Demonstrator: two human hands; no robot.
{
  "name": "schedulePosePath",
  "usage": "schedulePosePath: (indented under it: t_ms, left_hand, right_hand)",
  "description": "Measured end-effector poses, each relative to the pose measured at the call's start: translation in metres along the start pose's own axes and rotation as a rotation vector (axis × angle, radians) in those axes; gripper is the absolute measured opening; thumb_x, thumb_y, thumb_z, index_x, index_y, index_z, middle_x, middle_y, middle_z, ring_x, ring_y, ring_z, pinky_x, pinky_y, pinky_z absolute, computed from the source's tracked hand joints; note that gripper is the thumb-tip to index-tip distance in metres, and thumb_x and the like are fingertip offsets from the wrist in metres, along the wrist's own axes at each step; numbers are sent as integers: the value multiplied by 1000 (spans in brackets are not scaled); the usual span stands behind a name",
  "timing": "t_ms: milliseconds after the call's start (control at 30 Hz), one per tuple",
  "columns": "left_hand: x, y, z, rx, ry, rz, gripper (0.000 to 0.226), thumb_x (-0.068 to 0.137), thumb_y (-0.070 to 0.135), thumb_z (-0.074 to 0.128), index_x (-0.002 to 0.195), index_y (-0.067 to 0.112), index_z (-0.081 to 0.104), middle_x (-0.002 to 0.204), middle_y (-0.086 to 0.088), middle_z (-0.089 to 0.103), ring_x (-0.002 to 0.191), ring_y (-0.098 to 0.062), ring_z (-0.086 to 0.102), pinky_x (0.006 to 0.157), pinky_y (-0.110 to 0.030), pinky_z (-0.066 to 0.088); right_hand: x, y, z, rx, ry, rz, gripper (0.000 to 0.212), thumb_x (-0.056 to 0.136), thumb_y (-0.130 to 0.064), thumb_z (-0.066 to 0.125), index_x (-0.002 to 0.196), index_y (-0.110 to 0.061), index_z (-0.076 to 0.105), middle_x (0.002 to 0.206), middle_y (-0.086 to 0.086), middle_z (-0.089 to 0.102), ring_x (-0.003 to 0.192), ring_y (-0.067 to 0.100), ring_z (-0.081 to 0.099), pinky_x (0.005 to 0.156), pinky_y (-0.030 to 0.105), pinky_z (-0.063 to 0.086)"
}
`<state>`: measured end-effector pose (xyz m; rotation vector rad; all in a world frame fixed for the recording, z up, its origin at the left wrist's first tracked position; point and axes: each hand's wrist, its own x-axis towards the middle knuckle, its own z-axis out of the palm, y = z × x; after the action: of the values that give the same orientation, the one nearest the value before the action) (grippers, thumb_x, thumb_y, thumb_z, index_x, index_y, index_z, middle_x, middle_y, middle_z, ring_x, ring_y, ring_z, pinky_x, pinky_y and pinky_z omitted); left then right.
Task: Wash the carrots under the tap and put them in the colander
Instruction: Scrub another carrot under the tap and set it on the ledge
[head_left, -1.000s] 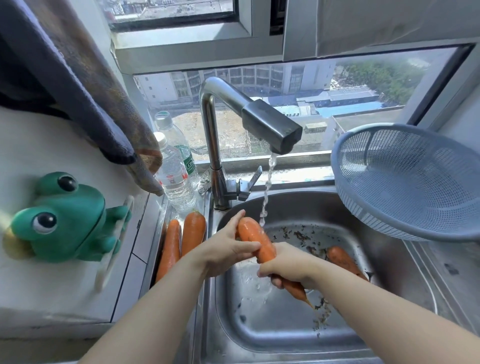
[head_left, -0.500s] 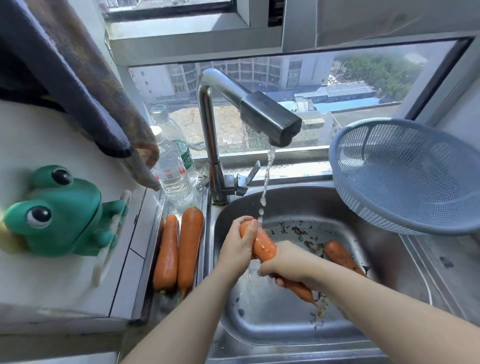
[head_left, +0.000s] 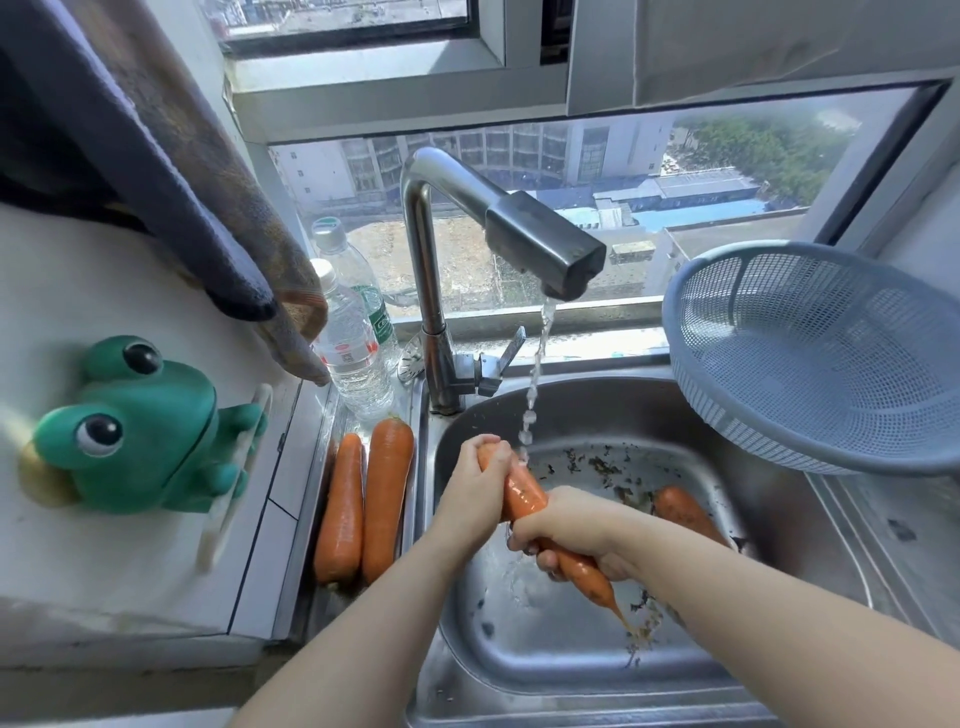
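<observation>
1. A kitchen window stands behind a steel sink (head_left: 519, 654); the tap (head_left: 426, 270) is running.
2. The left hand (head_left: 475, 493) wraps the thick end of a carrot (head_left: 524, 491), and the right hand (head_left: 566, 525) grips its thin end. The carrot is over the sink's middle, under the stream.
3. A second carrot (head_left: 683, 512) lies near the sink's right edge. Two carrots (head_left: 387, 493) lie side by side along its left edge.
4. The colander (head_left: 810, 364) sits at the sink's right back corner, and no carrot shows in it. The task looks barely begun: one carrot is being washed, none are placed, and three seem left to wash.
</observation>
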<state>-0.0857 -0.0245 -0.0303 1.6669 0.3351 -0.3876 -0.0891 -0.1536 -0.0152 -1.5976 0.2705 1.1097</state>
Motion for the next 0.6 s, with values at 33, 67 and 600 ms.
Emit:
schedulePosePath:
  t_ms: [33, 67, 600]
  left_hand:
    - [0, -1, -1, -28, -9, -22, 25, 102, 31, 39, 127, 26, 40, 123, -11, 52, 97, -22, 62, 77, -39, 58]
    - [-1, -1, -3, -101, -61, -56, 28, 103, 30, 38, 130, 27, 38, 125, -11, 50, 97, -21, 62, 73, -34, 58]
    - [1, 11, -17, -549, -313, -159, 60, 90, -2, 58, 139, 27, 39, 135, -17, 42, 109, -36, 62, 86, -42, 57]
  right_hand:
    - [0, 0, 0, 5, -4, 7, 13, 80, -2, 59, 88, -6, 49, 64, 3, 51, 44, 8, 44, 48, 22, 39]
    - [-1, 0, -2, 11, -12, 13, 14, 81, -2, 59, 89, -6, 49, 64, 3, 51, 43, 8, 44, 47, 21, 40]
    - [-13, -9, -15, -47, -42, -44, 13, 83, 1, 58, 89, -7, 49, 61, 2, 49, 43, 8, 42, 42, 19, 38]
